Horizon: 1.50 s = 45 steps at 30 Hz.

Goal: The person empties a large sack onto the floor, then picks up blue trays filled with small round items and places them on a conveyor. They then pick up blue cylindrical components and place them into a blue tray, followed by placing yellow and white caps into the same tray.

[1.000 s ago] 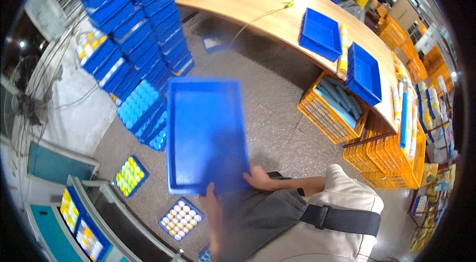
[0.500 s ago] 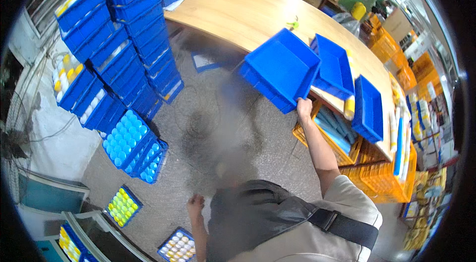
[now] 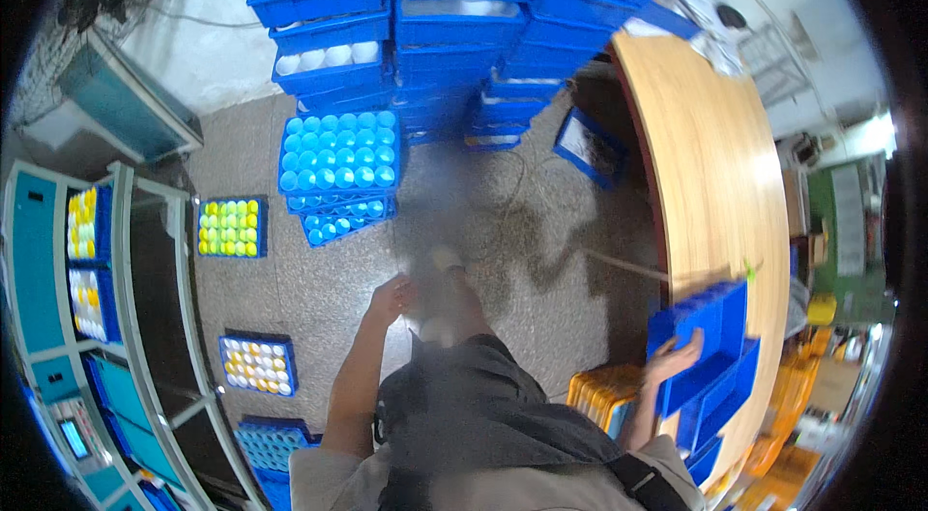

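My right hand (image 3: 680, 356) grips the rim of an empty blue plastic bin (image 3: 713, 327), which is tilted up at the near end of the wooden table (image 3: 715, 173). Its fingers reach over the bin wall. Another blue bin (image 3: 723, 397) lies just behind and below it, partly covered. My left hand (image 3: 391, 299) hangs over the floor beside my leg, holding nothing, its fingers loose and slightly blurred. Ahead of that hand sits a stack of blue trays with light-blue cups (image 3: 340, 151). A dark smear blurs the middle of the view.
Tall stacks of blue bins (image 3: 459, 28) rise ahead. On the floor at left lie a tray of yellow-green cups (image 3: 230, 228) and one of white and orange pieces (image 3: 258, 364). A grey-framed machine (image 3: 126, 269) borders the left; an orange crate (image 3: 601, 397) stands under the table.
My view has swung left, so the bin stacks now stand ahead and the table at right. The bin in my right hand has moved close over the other bins and tilted.
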Each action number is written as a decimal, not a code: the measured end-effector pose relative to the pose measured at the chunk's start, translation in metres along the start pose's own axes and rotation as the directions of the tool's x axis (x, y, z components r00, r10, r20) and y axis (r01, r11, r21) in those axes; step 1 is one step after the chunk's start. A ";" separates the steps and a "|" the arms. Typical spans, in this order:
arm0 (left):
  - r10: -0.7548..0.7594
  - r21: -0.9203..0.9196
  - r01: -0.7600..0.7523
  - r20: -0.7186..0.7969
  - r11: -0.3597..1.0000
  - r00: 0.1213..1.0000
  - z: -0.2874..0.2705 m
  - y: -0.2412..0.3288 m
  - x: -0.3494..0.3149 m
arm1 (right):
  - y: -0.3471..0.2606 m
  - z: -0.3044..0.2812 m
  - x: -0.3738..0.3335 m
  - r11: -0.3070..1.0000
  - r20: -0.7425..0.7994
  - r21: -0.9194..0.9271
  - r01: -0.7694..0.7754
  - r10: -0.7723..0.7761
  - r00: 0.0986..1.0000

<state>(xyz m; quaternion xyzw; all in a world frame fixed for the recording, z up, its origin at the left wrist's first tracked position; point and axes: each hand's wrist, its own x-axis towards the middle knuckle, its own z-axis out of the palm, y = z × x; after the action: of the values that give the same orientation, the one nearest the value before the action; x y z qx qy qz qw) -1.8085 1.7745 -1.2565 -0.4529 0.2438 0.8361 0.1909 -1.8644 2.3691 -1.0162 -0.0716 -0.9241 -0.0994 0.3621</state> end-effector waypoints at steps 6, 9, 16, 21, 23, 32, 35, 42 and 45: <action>0.155 -0.503 -0.149 -0.031 0.852 0.988 0.051 0.080 0.220 | -0.225 0.087 0.019 0.690 0.561 0.724 -0.024 -0.567 0.604; 0.361 -0.781 -0.275 -0.069 0.561 0.930 0.088 0.120 0.311 | -0.238 0.123 0.001 0.684 0.761 0.645 -0.341 -0.538 0.362; 0.126 -0.867 -0.472 -0.456 0.161 0.881 0.111 0.208 0.389 | -0.112 0.201 -0.007 0.468 0.950 -0.312 -0.827 0.138 -0.280; -0.153 -0.771 -0.632 -0.636 0.079 0.756 0.017 0.207 0.326 | -0.093 0.243 -0.003 0.581 0.917 -0.298 -0.757 -0.045 -0.395; -0.035 -0.809 -0.537 -0.560 0.241 0.828 -0.042 0.191 0.272 | -0.122 0.262 0.000 0.434 0.834 -0.411 -0.802 -0.177 -0.523; 0.794 0.092 -0.914 -0.535 0.396 0.290 -0.235 0.029 0.002 | -0.408 0.236 -0.014 0.666 0.703 0.428 -0.611 -0.670 -0.237; 0.158 -0.771 -0.439 -0.415 0.461 0.896 -0.309 -0.057 -0.090 | -0.471 0.136 -0.043 0.643 0.723 0.565 -0.517 -0.688 -0.065; 0.082 -0.589 -0.808 -0.805 0.014 0.588 -0.445 -0.175 -0.351 | -0.554 -0.037 -0.185 0.709 0.583 0.705 -0.018 -0.594 -0.555; -0.051 -0.402 -0.915 -0.913 -0.032 0.404 -0.523 -0.179 -0.434 | -0.589 -0.069 -0.238 0.740 0.588 0.671 0.036 -0.502 -0.634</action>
<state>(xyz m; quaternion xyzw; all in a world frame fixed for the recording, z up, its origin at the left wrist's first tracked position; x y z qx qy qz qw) -1.1396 1.5727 -1.1757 -0.6144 -0.1254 0.5210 -0.5791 -1.7666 1.7670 -1.2074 0.2450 -0.7158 0.0277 -0.6533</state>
